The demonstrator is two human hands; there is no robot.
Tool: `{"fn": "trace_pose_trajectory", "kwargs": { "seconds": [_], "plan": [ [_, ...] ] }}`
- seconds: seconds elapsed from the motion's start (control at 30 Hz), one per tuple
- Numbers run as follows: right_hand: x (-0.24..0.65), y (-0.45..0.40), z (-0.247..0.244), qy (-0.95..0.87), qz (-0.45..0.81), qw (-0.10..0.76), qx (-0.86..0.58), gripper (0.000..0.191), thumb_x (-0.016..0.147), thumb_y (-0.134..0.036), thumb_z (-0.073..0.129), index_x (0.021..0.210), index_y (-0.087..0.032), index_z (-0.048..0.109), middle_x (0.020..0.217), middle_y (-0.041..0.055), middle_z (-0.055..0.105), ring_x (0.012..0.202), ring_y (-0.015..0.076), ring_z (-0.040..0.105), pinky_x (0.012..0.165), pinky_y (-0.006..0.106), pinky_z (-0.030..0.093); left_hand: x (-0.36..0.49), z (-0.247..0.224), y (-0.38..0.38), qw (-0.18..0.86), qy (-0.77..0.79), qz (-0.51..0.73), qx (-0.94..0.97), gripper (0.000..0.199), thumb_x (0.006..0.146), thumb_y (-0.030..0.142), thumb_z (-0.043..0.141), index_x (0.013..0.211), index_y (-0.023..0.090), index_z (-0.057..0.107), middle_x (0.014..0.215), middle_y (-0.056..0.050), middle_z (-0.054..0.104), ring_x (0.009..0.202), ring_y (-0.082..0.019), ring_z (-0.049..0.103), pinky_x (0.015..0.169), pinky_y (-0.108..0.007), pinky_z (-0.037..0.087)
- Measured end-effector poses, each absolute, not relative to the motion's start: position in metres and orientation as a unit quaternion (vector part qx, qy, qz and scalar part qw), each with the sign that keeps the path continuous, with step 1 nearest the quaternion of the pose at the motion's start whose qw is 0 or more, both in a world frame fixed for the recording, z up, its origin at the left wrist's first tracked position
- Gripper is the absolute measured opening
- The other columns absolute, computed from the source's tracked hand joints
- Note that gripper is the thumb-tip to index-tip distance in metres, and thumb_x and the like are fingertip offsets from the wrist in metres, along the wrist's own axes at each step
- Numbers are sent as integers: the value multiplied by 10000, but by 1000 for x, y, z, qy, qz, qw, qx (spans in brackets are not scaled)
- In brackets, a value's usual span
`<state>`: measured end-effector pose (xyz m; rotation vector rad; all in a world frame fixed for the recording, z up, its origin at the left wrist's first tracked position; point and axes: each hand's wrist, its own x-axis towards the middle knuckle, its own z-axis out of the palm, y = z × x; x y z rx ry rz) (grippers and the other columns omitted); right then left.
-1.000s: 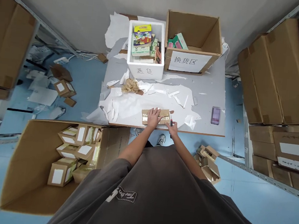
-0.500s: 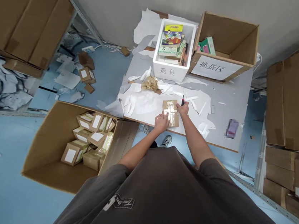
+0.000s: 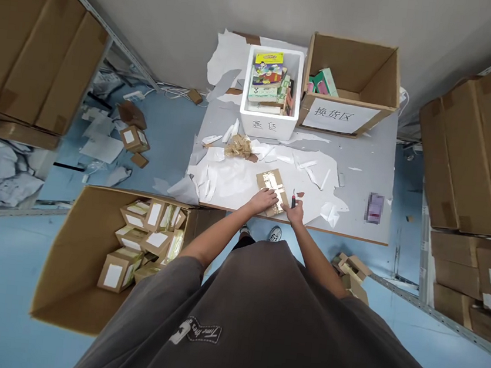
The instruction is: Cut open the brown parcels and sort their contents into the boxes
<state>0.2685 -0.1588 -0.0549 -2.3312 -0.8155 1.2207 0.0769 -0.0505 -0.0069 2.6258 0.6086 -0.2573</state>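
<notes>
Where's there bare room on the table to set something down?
Best: the table, right side, between the carton and purple item; small scraps lie there. Also the white sheet between the brown wad, the left-edge paper and the box. Crowded: front middle, with box, cutter, left hand and right hand; and the back, with foam bin and carton.

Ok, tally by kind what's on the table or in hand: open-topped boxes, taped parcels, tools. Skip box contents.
Open-topped boxes: 2 (white box, cardboard box)
Taped parcels: 1 (brown parcel)
Tools: 1 (red-and-black tool)
Total: 4
</notes>
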Motion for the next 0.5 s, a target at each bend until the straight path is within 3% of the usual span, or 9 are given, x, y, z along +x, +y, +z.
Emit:
{"fn": "trace_pose_trajectory", "kwargs": {
  "seconds": [0.17,0.3,0.4,0.5],
  "plan": [
    [270,-119,-64,-304,408,210,-835,675,753,-518,855,1255,-258,487,1131,79,725,1074,311,727,898,367,554,76,-5,-52,202,268,-113,935,440,869,142,777,1307,149,744,1384,-199,665,1385,-359,546,1191,-462,407],
    [274,-104,-61,-334,399,214,-827,621,752,-532,864,1181,-259,507,1037,51,679,1007,310,730,843,359,546,75,-4,-67,195,337,-110,914,515,859,204,823,1356,169,691,1667,-188,497,1598,-357,394,1280,-484,372],
    [282,-116,-52,-364,414,233,-801,517,865,-591,756,1171,-262,500,950,34,679,937,299,734,827,368,555,82,-4,-83,203,387,-129,890,574,831,264,875,1352,146,667,1751,-226,392,1656,-385,326,1294,-517,365],
    [296,-145,-43,-389,483,253,-742,411,992,-628,580,1192,-281,487,773,-39,650,701,242,705,716,330,558,92,-3,-97,199,423,-137,873,606,833,289,875,1378,156,648,1739,-237,418,1637,-402,369,1269,-546,388]
  ]
}}
